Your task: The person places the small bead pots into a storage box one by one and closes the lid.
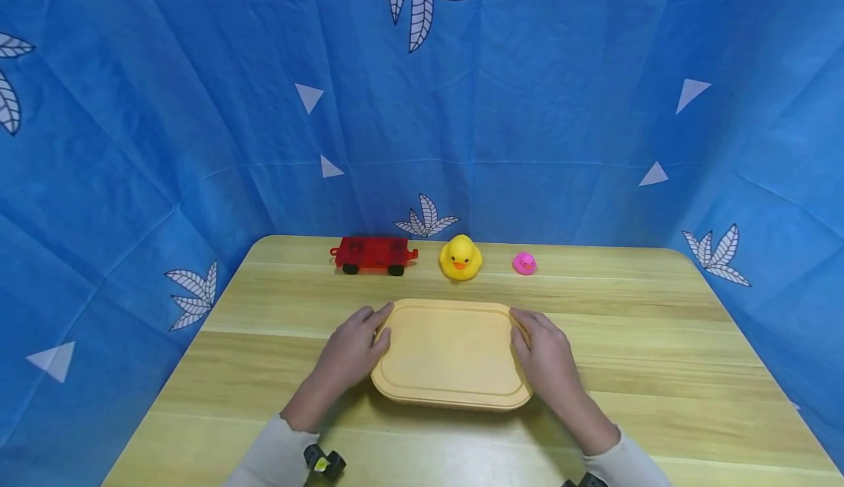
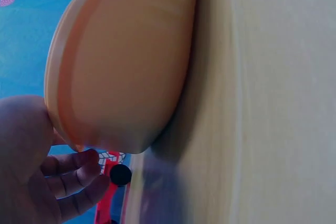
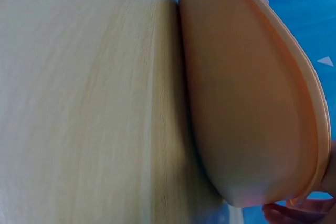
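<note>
A pale orange lidded box [image 1: 455, 353], rectangular with rounded corners, sits near the middle of the table. At its left end my left hand [image 1: 354, 346] grips the rim, thumb along the lid's edge. My right hand [image 1: 549, 355] holds the opposite end in much the same way. Seen from the left wrist, the box's smooth wall [image 2: 123, 66] rises from the wood, and several fingers [image 2: 79, 184] curl below the rim. In the right wrist view, fingertips [image 3: 286, 214] show under the lid's corner. What the box contains is hidden by the lid.
Behind the box, a red toy wagon [image 1: 374, 253] with black wheels, a yellow rubber duck [image 1: 461, 258] and a small pink duck [image 1: 524, 264] stand in a row near the far edge. Blue patterned cloth [image 1: 560, 106] hangs around the wooden table [image 1: 659, 370].
</note>
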